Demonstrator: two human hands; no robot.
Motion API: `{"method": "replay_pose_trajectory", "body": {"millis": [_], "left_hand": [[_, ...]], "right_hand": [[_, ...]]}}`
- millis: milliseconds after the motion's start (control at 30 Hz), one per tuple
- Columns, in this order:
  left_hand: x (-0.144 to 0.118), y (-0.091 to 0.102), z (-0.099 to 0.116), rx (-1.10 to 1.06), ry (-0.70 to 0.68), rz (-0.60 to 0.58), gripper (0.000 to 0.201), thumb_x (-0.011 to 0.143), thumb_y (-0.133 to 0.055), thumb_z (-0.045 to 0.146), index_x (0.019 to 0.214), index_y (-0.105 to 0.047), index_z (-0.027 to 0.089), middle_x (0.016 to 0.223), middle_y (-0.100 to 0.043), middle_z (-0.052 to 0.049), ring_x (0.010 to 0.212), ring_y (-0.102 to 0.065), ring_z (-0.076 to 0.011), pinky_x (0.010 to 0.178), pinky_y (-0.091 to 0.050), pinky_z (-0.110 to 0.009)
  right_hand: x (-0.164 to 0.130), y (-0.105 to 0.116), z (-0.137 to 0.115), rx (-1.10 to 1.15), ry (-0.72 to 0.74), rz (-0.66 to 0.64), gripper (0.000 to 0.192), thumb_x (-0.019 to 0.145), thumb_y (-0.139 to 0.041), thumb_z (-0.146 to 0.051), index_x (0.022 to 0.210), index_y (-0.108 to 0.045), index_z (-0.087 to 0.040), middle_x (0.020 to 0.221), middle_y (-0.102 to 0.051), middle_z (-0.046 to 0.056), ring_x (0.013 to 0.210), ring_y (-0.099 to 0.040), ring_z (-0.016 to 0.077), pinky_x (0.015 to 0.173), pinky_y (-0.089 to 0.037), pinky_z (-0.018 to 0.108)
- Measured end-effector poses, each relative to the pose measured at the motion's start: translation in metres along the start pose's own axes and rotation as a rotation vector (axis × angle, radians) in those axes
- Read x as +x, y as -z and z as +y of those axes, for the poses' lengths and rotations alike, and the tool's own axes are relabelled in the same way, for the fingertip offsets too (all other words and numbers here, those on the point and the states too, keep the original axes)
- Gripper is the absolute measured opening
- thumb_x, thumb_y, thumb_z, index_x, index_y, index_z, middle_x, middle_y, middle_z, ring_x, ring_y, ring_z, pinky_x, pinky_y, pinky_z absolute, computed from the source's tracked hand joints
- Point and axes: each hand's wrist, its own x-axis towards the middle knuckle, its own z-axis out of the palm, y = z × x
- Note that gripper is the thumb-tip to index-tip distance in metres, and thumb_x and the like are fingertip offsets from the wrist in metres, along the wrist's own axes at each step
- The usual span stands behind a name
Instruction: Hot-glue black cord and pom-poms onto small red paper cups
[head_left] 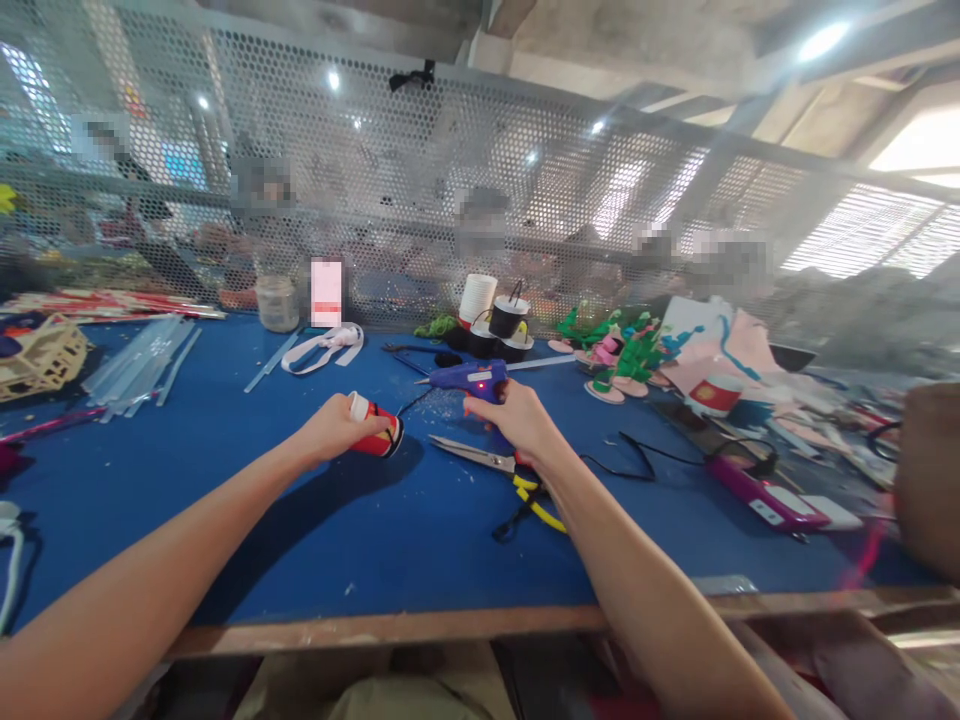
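My left hand (335,432) is closed around a small red paper cup (381,432) with a white end, tilted on its side above the blue tabletop. A thin black cord sticks out from the cup. To the right, my right hand (514,420) grips a blue glue gun (466,378). The gun's nozzle points left, a small red light glows on its body, and a clear glue stick comes out of its back. Scissors (474,453) with open blades lie just below the gun, and yellow-handled pliers (541,503) are partly under my right forearm.
Behind the gun stand black-and-white cups (508,318) and a white cup stack (478,297). Glue sticks (139,368) and a glass jar (277,303) are at left. Green craft pieces (630,352) and a purple power strip (765,495) lie at right. A mesh screen (420,180) closes the back.
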Motion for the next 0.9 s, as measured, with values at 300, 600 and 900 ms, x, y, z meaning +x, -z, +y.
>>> {"method": "replay_pose_trajectory", "body": {"millis": [300,600,900], "left_hand": [[-0.008,-0.006,0.005,0.100,-0.141,0.052,0.034,0.059,-0.054,0.045,0.044,-0.040,0.018,0.041,-0.033,0.006,0.041,-0.026,-0.0063,0.040,-0.017,-0.023],[-0.015,-0.011,0.005,0.194,-0.323,0.030,0.034,0.064,-0.054,0.037,0.042,-0.037,0.018,0.041,-0.029,0.006,0.040,-0.026,-0.0057,0.039,-0.018,-0.021],[-0.020,-0.014,0.011,0.268,-0.451,-0.054,0.028,0.071,-0.050,0.034,0.050,-0.052,0.015,0.047,-0.045,0.003,0.044,-0.037,-0.0080,0.044,-0.027,-0.021]], "right_hand": [[0.036,-0.001,0.029,-0.356,-0.207,-0.063,0.032,0.082,-0.043,-0.033,0.062,-0.057,-0.011,0.056,-0.060,0.008,0.046,-0.054,0.0125,0.047,-0.041,0.023],[0.041,-0.004,0.024,-0.662,-0.250,-0.023,0.037,0.082,-0.047,-0.032,0.091,-0.064,-0.001,0.103,-0.058,0.028,0.102,-0.053,0.0350,0.080,-0.040,0.040],[-0.001,-0.026,-0.015,-0.181,0.111,-0.360,0.049,0.082,-0.037,-0.052,0.069,-0.068,-0.017,0.073,-0.068,0.004,0.076,-0.061,0.0172,0.070,-0.044,0.026]]}}
